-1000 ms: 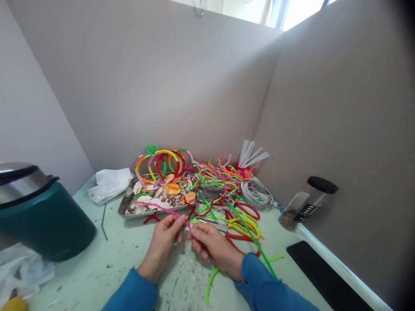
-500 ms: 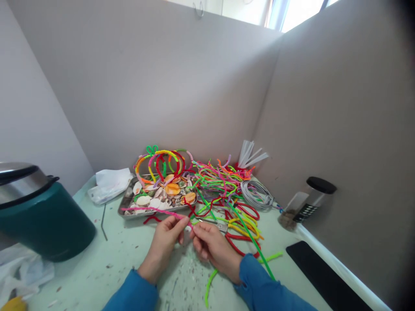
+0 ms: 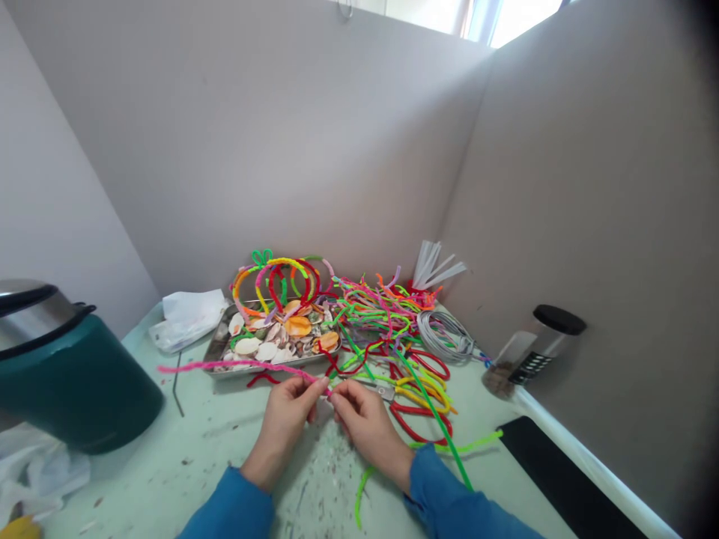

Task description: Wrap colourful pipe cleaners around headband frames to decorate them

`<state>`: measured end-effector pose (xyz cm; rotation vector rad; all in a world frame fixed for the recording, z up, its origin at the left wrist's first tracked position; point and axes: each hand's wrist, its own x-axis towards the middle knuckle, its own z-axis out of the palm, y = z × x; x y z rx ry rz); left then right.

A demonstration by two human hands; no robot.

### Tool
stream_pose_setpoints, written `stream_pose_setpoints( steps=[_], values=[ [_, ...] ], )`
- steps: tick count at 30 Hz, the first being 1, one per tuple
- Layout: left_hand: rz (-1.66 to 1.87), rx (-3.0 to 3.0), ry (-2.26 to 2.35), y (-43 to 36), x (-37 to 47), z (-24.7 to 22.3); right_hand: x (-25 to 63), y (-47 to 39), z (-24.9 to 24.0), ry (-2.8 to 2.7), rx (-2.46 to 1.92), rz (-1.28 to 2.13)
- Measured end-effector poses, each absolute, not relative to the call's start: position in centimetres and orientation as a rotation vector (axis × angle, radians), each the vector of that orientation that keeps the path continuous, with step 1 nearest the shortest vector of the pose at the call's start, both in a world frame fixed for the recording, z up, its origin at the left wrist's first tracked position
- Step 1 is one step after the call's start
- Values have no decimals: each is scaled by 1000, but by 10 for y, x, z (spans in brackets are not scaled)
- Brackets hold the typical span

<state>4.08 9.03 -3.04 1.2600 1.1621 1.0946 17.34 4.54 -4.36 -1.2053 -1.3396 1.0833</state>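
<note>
A pink pipe cleaner (image 3: pixel 236 364) stretches leftward out of my fingers, over the front of the shell tray. My left hand (image 3: pixel 289 419) pinches it between thumb and forefinger. Close beside it, my right hand (image 3: pixel 368 427) pinches its right end, the fingertips of both hands nearly touching. Scissors with handles wrapped in red and yellow (image 3: pixel 430 393) lie just beyond my right hand. A long green pipe cleaner (image 3: pixel 432 408) runs past my right wrist, and a lime green one (image 3: pixel 362 494) curves out from under that forearm.
A metal tray (image 3: pixel 222 372) of shells stands behind my hands, with pipe-cleaner rings (image 3: pixel 275 284) on it. Right of it are a pile of pipe cleaners (image 3: pixel 387 303) and a grey wire coil (image 3: pixel 443 337). A green flask (image 3: pixel 79 389) stands left; a black-lidded jar (image 3: pixel 531 352) stands right.
The pink pipe cleaner now reaches farther left, its free end beyond the tray. My right hand has shifted slightly, and the lime green pipe cleaner's right end has moved right.
</note>
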Motion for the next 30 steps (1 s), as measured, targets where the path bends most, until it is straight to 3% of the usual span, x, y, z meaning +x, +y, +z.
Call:
stream_pose_setpoints(
  steps=[13, 18, 30],
  values=[
    [1153, 1197, 1121, 91, 36, -32, 175, 47, -47, -1411, -1237, 1019],
    [1005, 1257, 1057, 91, 37, -34, 175, 45, -47, -1433, -1221, 947],
    [1034, 1293, 1122, 89, 37, -33, 176, 48, -53, -1343, -1193, 1084]
  ],
)
